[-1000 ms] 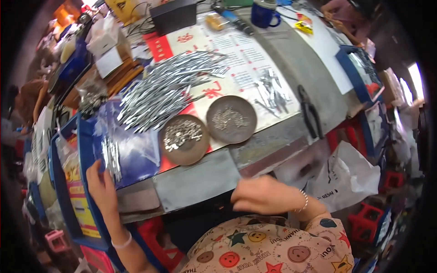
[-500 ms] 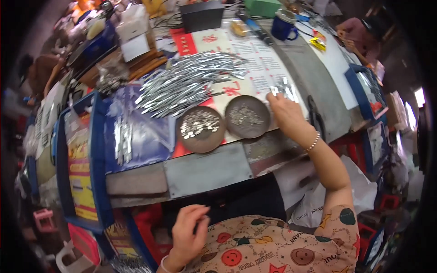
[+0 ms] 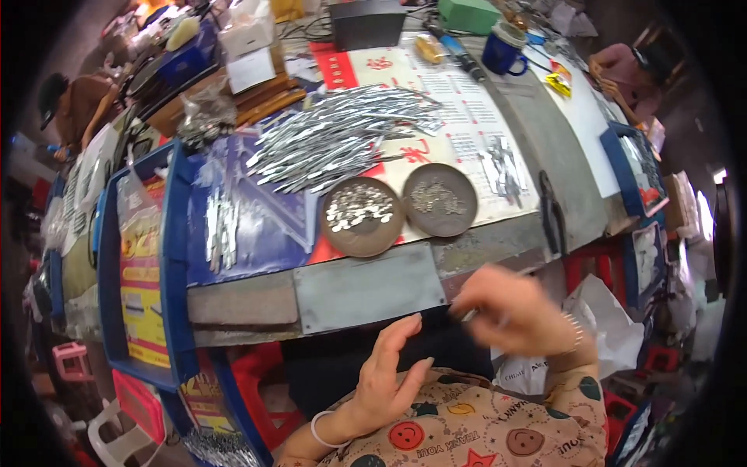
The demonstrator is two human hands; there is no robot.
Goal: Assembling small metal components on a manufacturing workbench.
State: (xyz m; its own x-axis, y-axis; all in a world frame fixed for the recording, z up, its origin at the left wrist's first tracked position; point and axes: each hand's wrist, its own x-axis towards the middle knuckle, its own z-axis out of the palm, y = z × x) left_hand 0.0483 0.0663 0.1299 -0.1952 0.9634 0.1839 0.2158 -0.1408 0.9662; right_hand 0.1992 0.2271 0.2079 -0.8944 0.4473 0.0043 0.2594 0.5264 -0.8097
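Beyond both hands lies the grey metal-topped workbench [image 3: 366, 288], its heap of long silvery metal strips [image 3: 342, 136] farthest away. Nearer the hands sit two round brown dishes [image 3: 362, 216] of small silver pieces. The right hand [image 3: 510, 311], half a second ago at the dishes, is now below the bench edge, blurred, fingers pinched around something small. The left hand [image 3: 389, 373] is open, fingers spread, having risen toward it.

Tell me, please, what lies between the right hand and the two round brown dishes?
In the head view, a flat grey metal plate on the bench edge lies between the right hand and the dishes.
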